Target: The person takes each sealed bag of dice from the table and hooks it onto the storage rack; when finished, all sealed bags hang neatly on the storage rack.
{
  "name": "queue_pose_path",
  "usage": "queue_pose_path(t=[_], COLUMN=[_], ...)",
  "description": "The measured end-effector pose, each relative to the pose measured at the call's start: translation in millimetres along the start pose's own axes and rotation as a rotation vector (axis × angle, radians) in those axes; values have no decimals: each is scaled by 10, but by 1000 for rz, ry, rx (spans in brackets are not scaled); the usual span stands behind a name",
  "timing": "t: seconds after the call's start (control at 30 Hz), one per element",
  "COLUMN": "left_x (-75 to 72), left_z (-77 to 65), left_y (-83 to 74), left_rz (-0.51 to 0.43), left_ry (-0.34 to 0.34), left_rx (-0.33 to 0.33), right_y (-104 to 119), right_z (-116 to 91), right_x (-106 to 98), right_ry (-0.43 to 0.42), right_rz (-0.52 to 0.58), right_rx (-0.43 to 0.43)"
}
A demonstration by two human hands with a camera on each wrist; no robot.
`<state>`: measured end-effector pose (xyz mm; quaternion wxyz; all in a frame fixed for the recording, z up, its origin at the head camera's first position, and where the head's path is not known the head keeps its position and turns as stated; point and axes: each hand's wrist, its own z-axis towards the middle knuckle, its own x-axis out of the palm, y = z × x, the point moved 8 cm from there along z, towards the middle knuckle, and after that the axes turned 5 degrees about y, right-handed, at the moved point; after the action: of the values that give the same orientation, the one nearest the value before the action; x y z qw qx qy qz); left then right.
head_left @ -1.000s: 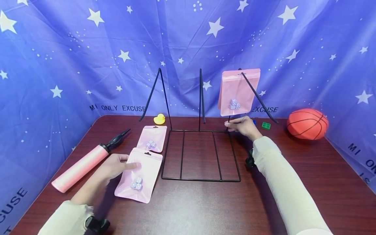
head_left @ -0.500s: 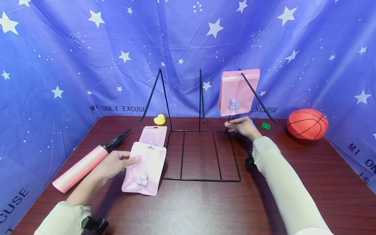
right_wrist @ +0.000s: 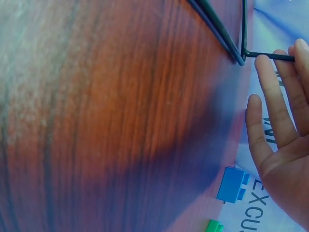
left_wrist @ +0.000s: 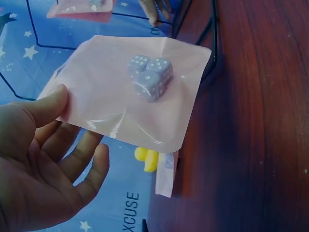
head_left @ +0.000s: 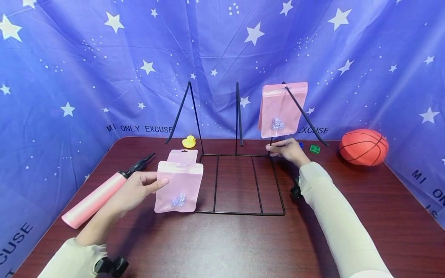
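Note:
My left hand (head_left: 139, 188) pinches the left edge of a pink zip pouch (head_left: 178, 187), held above the table. Several pale purple dice (left_wrist: 150, 77) show through its lower part in the left wrist view. Behind it, partly covered, another pink pouch (head_left: 183, 155) lies on the table. A black wire rack (head_left: 240, 212) with three arms stands in the middle. At the foot of its right upright, my right hand (head_left: 286, 150) pinches the wire (right_wrist: 270, 55) between thumb and fingers. From the right arm hangs a pink pouch (head_left: 283, 102) with dice inside, another pouch edge behind it.
A pink hand pump (head_left: 99, 197) lies at the left, and a yellow rubber duck (head_left: 189, 141) sits behind the pouches. Toward the back right are a green toy brick (head_left: 315, 149), a blue toy brick (right_wrist: 232, 184) and an orange basketball (head_left: 364, 147). A starry blue curtain surrounds the table.
My left hand has raised its pouch up and to the right, turning it more upright; it now overlaps the lying pouch and the rack's left side. My right hand stays at the rack.

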<state>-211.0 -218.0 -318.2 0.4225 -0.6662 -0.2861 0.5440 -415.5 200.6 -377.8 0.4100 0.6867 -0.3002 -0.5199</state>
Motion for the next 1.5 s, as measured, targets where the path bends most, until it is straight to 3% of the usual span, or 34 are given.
queue_pose_path(t=[0.6, 1.03, 1.5], left_x=[-121, -211, -360], left_z=[-128, -267, -317], left_y=[-443, -727, -883], left_rz=[73, -132, -300], left_ry=[-167, -222, -349], left_rx=[225, 485, 577], right_y=[12, 23, 5], right_z=[-21, 17, 12], right_x=[-3, 5, -11], right_ry=[-7, -7, -12], right_rz=[-34, -9, -54], right_rx=[-2, -14, 3])
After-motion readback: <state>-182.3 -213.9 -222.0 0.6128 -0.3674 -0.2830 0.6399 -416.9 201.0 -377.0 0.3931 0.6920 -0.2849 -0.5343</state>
